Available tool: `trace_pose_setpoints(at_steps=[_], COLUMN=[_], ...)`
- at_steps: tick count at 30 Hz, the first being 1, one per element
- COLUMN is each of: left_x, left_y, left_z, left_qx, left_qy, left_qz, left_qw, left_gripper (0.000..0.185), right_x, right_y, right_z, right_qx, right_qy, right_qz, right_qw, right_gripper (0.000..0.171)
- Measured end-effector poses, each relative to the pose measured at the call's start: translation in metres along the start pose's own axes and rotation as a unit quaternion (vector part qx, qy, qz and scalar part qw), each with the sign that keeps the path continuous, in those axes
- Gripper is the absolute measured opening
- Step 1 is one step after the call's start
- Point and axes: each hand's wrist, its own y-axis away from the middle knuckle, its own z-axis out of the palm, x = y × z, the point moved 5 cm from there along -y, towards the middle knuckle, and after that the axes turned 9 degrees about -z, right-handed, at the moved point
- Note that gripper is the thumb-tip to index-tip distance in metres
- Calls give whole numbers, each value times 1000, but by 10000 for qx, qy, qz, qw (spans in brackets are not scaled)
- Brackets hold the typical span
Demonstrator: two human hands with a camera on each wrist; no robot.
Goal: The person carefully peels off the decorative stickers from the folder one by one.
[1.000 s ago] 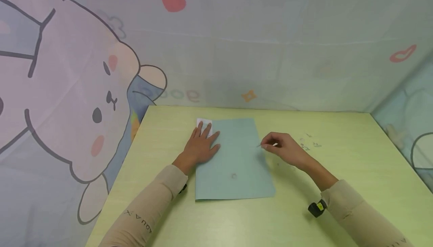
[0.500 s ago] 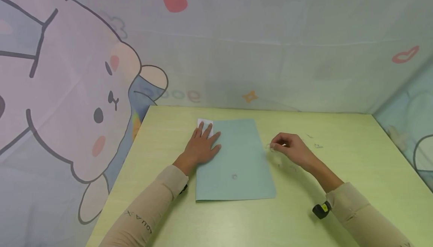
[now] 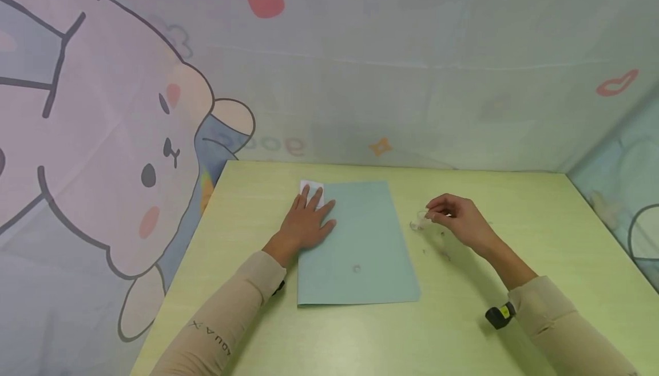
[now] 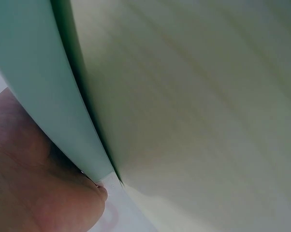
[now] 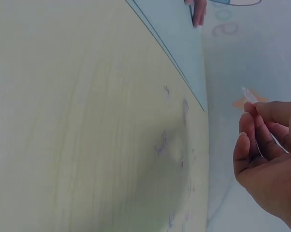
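Note:
My left hand (image 3: 305,224) lies flat with spread fingers on a pale blue-green folded sheet (image 3: 360,238), near its left edge. Its longer fingers reach over a small white paper (image 3: 313,186) at the far left corner. In the left wrist view the sheet's edge (image 4: 73,96) runs beside the palm. Right of the sheet, my right hand (image 3: 460,221) is raised above the table, thumb and index finger pinching a small see-through piece (image 5: 249,95), like a clear sticker. A small ring-shaped mark (image 3: 356,269) shows on the sheet's near half.
Several small clear pieces with purplish print (image 5: 161,142) lie on the yellow-green table (image 3: 334,341) right of the sheet, partly under the right hand. A printed cloth backdrop (image 3: 360,78) stands behind the far table edge and at both sides.
My right hand has moved right, from over the sheet's right edge to beyond it. A clear piece now shows at its fingertips. The left hand stays in place.

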Motion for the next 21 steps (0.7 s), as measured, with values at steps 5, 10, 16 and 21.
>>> trace_pose_setpoints(at_steps=[5,10,16,21], left_x=[0,1,1,1], left_y=[1,1,1,1], left_z=[-1,-2,-1,-2], left_qx=[-8,-42,-58,-83], left_qy=[54,85,65,121], left_qz=[12,19,8,-8], left_qw=[10000,10000,10000,9999], left_gripper=[62,62,62,62], right_x=[6,17,26,35], right_y=[5,11,18,23], right_z=[-11,-20,-33,-40], right_qx=[-18,-60,-59,-102], right_qy=[199,464,838,947], right_qz=[134,221,362,589], right_qw=[9997,9987,9958,9937], right_gripper=[21,22,24,29])
